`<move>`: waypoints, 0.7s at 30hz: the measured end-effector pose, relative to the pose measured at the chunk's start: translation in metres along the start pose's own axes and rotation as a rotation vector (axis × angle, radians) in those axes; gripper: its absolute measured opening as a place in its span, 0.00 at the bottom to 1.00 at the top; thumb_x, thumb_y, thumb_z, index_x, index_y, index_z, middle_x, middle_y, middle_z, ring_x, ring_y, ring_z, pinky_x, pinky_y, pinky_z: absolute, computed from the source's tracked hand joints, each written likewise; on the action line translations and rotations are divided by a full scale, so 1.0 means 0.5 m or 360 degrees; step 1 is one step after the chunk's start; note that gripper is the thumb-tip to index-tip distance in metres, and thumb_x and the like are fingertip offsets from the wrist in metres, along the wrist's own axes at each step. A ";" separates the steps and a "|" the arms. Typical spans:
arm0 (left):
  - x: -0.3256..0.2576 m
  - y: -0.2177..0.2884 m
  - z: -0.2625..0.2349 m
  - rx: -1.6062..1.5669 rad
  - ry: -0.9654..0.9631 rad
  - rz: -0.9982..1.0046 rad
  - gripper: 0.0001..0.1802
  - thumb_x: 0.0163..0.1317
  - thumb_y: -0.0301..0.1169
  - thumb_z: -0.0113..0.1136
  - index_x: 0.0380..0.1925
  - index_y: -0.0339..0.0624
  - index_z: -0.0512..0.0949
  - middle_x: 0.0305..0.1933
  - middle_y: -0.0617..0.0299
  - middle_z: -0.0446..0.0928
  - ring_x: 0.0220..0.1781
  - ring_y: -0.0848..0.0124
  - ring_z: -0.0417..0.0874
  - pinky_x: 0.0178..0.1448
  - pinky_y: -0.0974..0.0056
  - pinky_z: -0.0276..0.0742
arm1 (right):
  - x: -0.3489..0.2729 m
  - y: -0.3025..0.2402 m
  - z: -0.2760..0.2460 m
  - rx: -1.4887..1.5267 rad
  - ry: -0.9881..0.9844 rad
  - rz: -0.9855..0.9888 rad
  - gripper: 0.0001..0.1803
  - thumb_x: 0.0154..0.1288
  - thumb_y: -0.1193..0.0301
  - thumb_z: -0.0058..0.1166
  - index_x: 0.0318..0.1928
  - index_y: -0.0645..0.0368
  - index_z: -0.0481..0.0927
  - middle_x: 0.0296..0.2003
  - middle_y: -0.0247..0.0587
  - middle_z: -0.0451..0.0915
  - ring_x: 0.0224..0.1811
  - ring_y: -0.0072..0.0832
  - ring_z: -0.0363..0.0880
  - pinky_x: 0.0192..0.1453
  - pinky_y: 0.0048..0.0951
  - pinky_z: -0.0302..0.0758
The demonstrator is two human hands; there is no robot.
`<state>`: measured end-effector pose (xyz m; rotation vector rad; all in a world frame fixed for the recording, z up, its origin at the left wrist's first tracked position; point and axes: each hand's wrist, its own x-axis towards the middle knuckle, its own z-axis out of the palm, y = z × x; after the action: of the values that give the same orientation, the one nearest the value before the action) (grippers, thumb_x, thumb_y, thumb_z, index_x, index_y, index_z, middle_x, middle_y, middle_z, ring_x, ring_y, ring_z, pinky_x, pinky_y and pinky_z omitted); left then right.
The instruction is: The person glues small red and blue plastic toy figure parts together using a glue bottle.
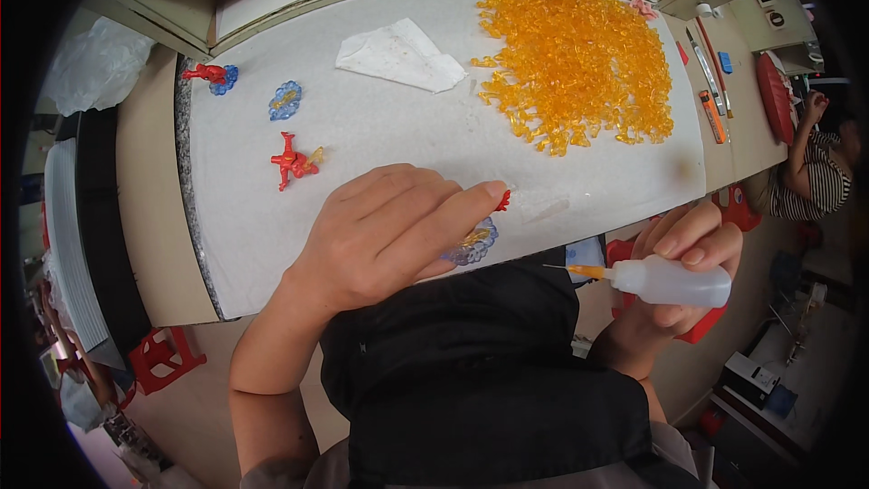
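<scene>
My left hand (pixel 389 231) is closed around a small toy figure at the table's front edge. Between and below the fingers show its red tip (pixel 503 202), a yellow bit and its clear blue scalloped base (pixel 478 247); the rest is hidden. My right hand (pixel 697 240) grips a white squeeze bottle (pixel 674 282) with a thin needle tip and an orange hub, pointing left toward that figure, apart from it. Left on the white sheet lie a red figure with a yellow part (pixel 293 161), a loose blue base (pixel 285 100) and a red figure on a blue base (pixel 208 77).
A large heap of clear yellow pieces (pixel 579 68) covers the back right of the white sheet (pixel 362 127). A folded white paper (pixel 398 56) lies beside it. An orange cutter (pixel 711 116) and thin tools lie further right. Another person (pixel 819 167) sits at far right.
</scene>
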<state>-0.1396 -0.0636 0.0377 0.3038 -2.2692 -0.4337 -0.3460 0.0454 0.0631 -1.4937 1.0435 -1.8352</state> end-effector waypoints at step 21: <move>-0.002 0.023 -0.029 -0.0192 0.0055 -0.0106 0.26 0.39 0.36 0.59 0.41 0.34 0.72 0.27 0.59 0.73 0.28 0.65 0.75 0.32 0.65 0.70 | -0.050 0.082 -0.030 -0.1101 0.0182 -0.0070 0.26 0.37 0.81 0.62 0.42 0.62 0.68 0.34 0.41 0.70 0.35 0.31 0.70 0.41 0.27 0.68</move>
<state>-0.1291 -0.0556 0.0510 0.3234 -2.1936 -0.5929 -0.3573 0.0464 0.0142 -1.7992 1.8435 -1.6812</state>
